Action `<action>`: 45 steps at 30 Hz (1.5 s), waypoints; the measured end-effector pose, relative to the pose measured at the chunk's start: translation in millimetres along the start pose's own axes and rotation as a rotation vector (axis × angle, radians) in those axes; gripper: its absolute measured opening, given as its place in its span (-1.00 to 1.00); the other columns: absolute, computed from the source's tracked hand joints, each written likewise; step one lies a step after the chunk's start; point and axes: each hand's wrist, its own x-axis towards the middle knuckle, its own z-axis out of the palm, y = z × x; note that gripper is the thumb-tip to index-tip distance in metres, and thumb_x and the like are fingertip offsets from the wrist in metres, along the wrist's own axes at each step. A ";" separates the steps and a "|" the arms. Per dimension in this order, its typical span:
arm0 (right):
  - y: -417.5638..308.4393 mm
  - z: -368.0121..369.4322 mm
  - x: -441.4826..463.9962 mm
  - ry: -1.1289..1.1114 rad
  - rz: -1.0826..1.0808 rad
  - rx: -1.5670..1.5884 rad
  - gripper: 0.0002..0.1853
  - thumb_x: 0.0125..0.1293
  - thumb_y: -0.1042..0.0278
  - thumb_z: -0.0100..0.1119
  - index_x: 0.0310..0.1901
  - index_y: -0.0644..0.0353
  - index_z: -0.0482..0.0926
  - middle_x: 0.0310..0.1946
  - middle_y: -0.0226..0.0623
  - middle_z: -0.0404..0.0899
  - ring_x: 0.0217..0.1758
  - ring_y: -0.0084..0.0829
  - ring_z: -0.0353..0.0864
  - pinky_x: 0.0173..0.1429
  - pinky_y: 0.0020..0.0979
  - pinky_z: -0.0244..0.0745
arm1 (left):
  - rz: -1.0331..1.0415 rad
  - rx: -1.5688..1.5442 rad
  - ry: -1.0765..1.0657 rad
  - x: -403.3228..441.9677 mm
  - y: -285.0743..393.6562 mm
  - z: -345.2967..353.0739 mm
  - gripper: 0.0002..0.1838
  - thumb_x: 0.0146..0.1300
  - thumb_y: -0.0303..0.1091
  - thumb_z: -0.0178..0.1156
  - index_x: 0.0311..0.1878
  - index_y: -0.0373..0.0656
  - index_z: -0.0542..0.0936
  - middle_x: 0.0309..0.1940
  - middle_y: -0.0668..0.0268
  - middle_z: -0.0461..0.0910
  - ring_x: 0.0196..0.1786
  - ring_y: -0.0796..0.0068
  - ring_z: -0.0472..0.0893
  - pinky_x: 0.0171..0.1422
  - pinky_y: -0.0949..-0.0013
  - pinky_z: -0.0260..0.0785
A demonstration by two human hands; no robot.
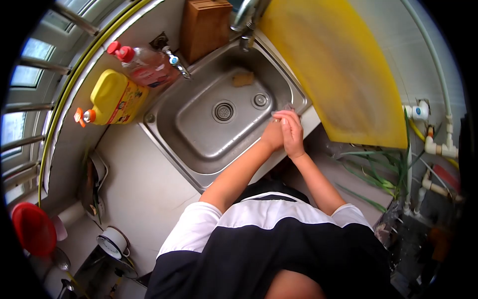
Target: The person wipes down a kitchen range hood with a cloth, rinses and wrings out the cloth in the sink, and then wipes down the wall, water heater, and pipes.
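Over the right rim of the steel sink (199,128), my left hand (272,133) and my right hand (293,130) are pressed together. A small greyish, crumpled thing (289,107) shows at the fingertips; which hand grips it is unclear. The fingers of my left hand are mostly hidden behind my right hand, whose fingers lie close together over them. In the sink basin lie a tan sponge (243,79), a round drain (223,111) and a smaller round fitting (260,100).
A yellow jug (117,97), a pink soap bottle (149,67) and a wooden block (203,30) stand behind the sink. The faucet (245,25) is above it. A yellow board (338,70) leans at the right, near green onions (381,179). An enamel mug (113,242) sits lower left.
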 end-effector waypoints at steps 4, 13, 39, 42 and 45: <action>-31.9 61.8 67.6 -0.206 -0.031 0.267 -0.74 0.45 0.35 0.01 0.02 0.28 0.59 -0.15 -0.22 0.61 -0.14 -0.38 0.61 -0.02 -0.41 0.50 | -0.176 -0.386 0.229 -56.4 5.0 -16.8 -0.56 0.34 -0.26 0.01 0.24 -0.22 0.46 0.20 -0.17 0.48 0.25 -0.16 0.46 0.31 0.00 0.30; -99.1 169.0 176.5 -0.468 -0.069 -0.103 -0.40 0.37 0.14 0.16 0.33 0.31 0.35 -0.28 -0.22 0.67 -0.31 -0.30 0.66 -0.14 -0.28 0.51 | -0.878 -0.822 0.422 -135.6 -96.9 -110.3 -0.60 0.44 0.00 0.02 0.01 -0.17 0.50 -0.41 0.19 0.61 -0.53 0.36 0.60 -0.50 0.30 0.45; 42.3 182.8 134.3 -0.290 0.087 0.030 -0.54 0.32 0.30 0.25 0.22 0.21 0.47 -0.15 -0.25 0.61 -0.17 -0.42 0.65 -0.11 -0.34 0.55 | -1.063 -1.761 0.906 -50.3 -211.4 -130.1 -0.81 0.37 -0.12 0.18 -0.14 0.00 0.55 -0.35 0.38 0.61 -0.51 0.54 0.53 -0.64 0.51 0.07; 86.7 210.7 103.4 -0.462 0.617 0.228 -0.56 0.41 0.07 0.18 0.15 0.21 0.51 -0.04 -0.38 0.59 -0.05 -0.56 0.56 0.00 -0.43 0.51 | -1.033 -1.839 0.852 -57.9 -195.9 -141.0 -0.83 0.39 -0.13 0.13 -0.10 0.03 0.54 -0.35 0.43 0.61 -0.49 0.57 0.50 -0.61 0.50 0.09; 60.9 210.8 103.5 -0.528 1.025 0.706 -0.53 0.44 -0.07 0.10 0.09 0.19 0.57 -0.06 -0.42 0.61 -0.07 -0.47 0.58 -0.03 -0.40 0.52 | -1.045 -1.776 0.802 -64.7 -176.2 -143.6 -0.85 0.39 -0.16 0.12 -0.10 0.05 0.56 -0.35 0.48 0.59 -0.44 0.60 0.49 -0.54 0.49 0.14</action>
